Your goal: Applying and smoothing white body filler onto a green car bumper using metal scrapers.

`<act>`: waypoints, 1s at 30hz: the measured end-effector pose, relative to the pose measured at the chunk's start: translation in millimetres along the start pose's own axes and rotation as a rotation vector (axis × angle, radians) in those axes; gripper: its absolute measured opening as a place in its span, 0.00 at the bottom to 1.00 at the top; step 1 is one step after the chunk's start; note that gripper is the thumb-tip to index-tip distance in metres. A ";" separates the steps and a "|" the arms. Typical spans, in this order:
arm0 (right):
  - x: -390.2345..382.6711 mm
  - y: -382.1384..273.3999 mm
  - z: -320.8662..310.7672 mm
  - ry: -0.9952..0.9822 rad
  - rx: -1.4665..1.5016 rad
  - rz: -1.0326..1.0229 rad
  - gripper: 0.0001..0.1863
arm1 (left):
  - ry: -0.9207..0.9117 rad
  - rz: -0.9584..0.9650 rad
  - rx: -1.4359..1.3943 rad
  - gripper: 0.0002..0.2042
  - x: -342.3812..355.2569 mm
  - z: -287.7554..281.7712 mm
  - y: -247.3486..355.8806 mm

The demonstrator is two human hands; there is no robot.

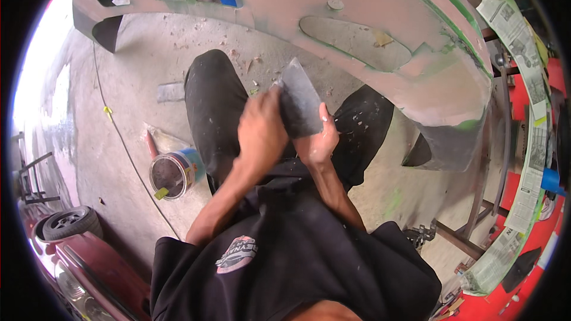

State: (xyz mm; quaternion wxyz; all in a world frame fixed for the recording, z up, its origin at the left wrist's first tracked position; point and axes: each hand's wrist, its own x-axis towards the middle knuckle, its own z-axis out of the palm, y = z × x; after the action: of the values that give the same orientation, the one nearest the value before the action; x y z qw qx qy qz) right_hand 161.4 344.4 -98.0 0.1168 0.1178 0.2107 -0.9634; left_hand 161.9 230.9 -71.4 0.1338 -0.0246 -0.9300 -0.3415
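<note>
My right hand supports a thin grey flat plate from below, its thumb along the right edge. The plate is tilted between my knees, with smeared grey patches on its face. Against its left edge, my left hand is closed with curled, slightly blurred fingers. Whatever those fingers pinch is too small and hidden to make out. Beyond my hands, a large car bumper with pinkish filler or primer and green patches curves across the top.
To the left stand an open tin of grey paste, a reddish tube and a grey flat piece. A thin cable crosses the floor near a wheel and a red car. Newspaper-masked trim curves along the right.
</note>
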 end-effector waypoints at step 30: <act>17.5 -3.4 15.5 -0.074 -0.607 -0.163 0.29 | 0.017 0.252 -0.153 0.21 4.4 -22.5 3.5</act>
State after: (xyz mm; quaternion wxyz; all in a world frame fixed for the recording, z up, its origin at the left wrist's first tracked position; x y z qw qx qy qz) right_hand 141.1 337.6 -87.9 0.0764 0.0251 0.4931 -0.8662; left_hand 163.4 218.9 -51.6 0.1810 -0.1483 -0.8896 -0.3922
